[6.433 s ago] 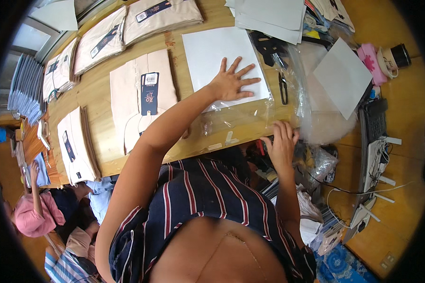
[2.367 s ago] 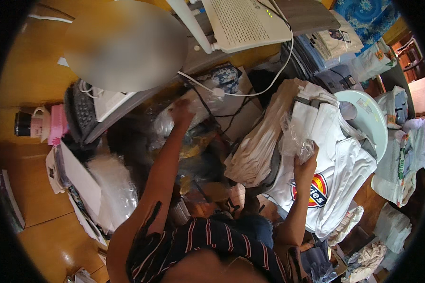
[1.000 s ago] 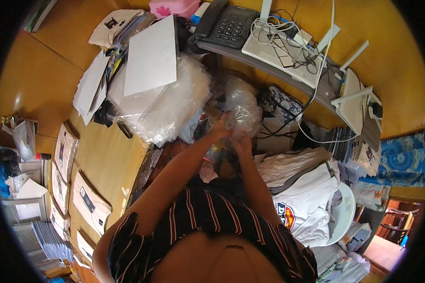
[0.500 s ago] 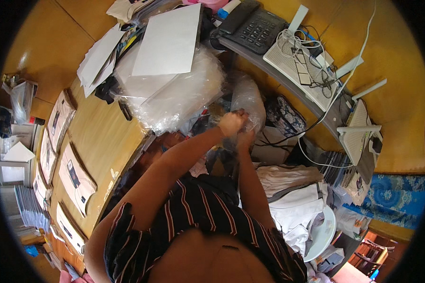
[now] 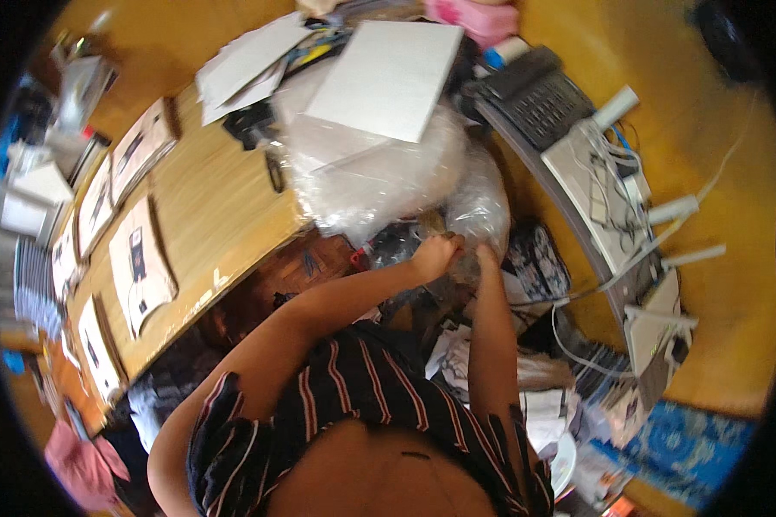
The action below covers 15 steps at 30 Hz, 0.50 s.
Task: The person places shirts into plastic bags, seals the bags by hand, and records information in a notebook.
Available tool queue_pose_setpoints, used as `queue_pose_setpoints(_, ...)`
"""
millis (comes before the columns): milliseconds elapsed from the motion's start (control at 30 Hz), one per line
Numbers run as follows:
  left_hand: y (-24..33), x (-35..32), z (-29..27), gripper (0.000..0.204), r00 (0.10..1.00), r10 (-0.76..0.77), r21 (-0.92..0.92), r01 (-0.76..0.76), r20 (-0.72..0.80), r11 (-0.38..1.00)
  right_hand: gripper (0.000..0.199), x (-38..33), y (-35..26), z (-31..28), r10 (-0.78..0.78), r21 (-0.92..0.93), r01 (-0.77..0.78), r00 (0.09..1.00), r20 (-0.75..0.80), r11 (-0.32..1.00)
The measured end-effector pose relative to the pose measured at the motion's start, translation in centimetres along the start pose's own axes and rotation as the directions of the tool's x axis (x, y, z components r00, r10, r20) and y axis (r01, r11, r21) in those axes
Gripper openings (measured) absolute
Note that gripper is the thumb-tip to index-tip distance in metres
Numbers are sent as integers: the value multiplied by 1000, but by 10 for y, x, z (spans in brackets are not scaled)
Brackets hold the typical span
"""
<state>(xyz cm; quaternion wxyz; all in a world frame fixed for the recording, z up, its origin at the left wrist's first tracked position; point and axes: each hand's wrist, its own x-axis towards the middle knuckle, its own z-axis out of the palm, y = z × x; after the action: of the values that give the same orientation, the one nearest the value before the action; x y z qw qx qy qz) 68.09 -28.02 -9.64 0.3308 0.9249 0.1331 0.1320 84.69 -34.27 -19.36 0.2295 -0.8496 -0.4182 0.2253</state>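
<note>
A bulging clear plastic bag (image 5: 481, 202) hangs down between the wooden table and the grey desk, with both my hands at its lower end. My left hand (image 5: 437, 257) is closed in a fist on the bag's gathered plastic. Right beside it, my right hand (image 5: 488, 261) grips the same plastic, its fingers mostly hidden. Loose clear plastic shows under and around the hands, blurred. Against the bag's left side lies a large pile of clear plastic sleeves (image 5: 388, 185), with a white sheet (image 5: 388, 77) on top.
Folded pale garments (image 5: 140, 263) lie in rows on the wooden table (image 5: 224, 202). Along the grey desk (image 5: 526, 146) stand a black telephone (image 5: 535, 99) and white routers (image 5: 591, 189) with tangled cables. A dark patterned bag (image 5: 537, 263) and piled cloth are below, near my right arm.
My view has turned, so the table and desk sit farther right and tilt more. Both hands stay on the plastic bag, now a little farther apart.
</note>
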Motion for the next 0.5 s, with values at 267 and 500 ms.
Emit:
queue_pose_setpoints(267, -21, 12, -5, 31, 953, -295, 201, 277, 64, 940, 38, -23, -11, 37, 5, 167, 46, 955, -297, 985)
queue_pose_setpoints(500, 56, -31, -171, 15, 963, 17, 12, -14, -269, 1000, 25, -69, -29, -52, -41, -196, 46, 999, 26, 979)
